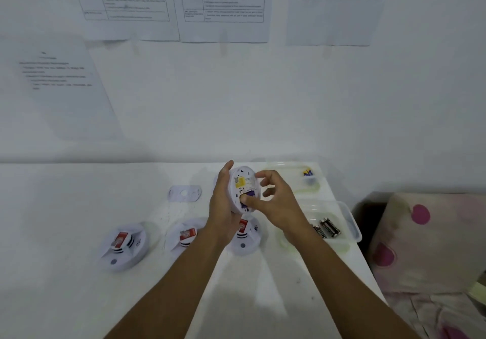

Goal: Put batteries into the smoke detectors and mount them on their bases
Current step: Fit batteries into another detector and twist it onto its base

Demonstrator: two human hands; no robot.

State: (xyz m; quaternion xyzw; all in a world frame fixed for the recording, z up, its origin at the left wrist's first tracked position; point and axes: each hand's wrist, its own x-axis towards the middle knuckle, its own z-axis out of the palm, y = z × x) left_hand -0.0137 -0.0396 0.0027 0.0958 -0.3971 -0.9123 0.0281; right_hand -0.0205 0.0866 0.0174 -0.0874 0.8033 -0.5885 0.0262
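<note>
White plastic dominates what we are cataloguing on the white table [65,207], and we are placing each item relative to the held smoke detector [243,187]. Far to its lower left, one detector with a red label [122,245] is lying face up; nearer, a second detector [185,236] is lying partly behind our left forearm. Just left of the held unit, a flat mounting base [185,193] is lying alone. Our left hand [223,207] is cupping the held detector from behind, tilting its back side toward us. Directly below it, a third detector [247,236] is resting on the table. Our right hand [273,202] is pressing its thumb on a purple battery [247,197] in the compartment, the other fingers spread loosely. Right of it, a clear tray [349,220] is holding dark batteries [328,228], and a further clear container [319,181] is holding a yellow-and-blue item [307,173].
</note>
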